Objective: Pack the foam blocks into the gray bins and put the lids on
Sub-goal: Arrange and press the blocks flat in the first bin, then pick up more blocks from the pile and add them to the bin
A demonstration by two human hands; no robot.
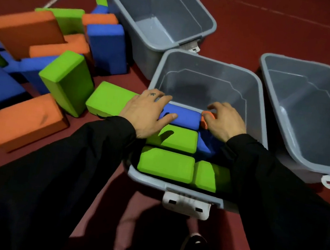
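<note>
inside the near gray bin (204, 83), the blue block (184, 117) lies long axis left to right, just beyond the green blocks (167, 163). your left hand (146, 113) rests on its left end, fingers spread; your right hand (224, 121) pinches the orange block (207, 117) at its right end. likely next: press both down level.

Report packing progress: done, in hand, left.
Done: green blocks sit at the near end of the middle bin. In hand: left hand presses a blue block, right hand pinches an orange block. Left: the floor pile, two empty bins, no lids in view.
</note>
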